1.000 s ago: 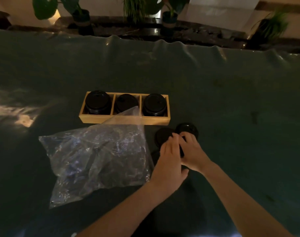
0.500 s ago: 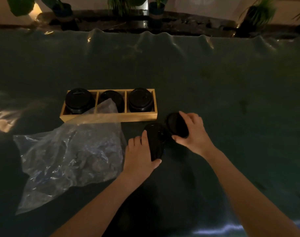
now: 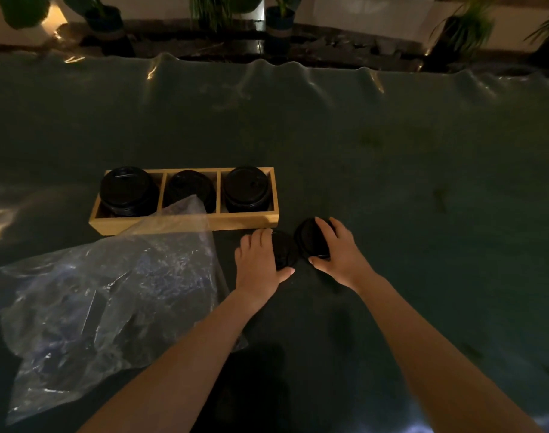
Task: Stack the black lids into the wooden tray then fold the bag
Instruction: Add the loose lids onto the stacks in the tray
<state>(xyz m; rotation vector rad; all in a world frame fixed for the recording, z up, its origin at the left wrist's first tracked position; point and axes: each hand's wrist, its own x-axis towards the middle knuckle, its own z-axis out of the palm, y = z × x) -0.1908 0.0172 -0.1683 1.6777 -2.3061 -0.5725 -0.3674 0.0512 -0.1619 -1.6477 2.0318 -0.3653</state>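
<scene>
Wooden tray (image 3: 242,221), three compartments, a stack of black lids in each: left stack (image 3: 127,190), middle stack (image 3: 190,189), right stack (image 3: 247,187). Clear bag (image 3: 110,292) crumpled on dark table cover (image 3: 392,182), corner overlapping tray front. Left hand (image 3: 257,260) palm down, fingers curled on a lid (image 3: 285,250) just in front of tray. Right hand (image 3: 338,248) gripping another lid (image 3: 309,237), tilted. No readable writing.
</scene>
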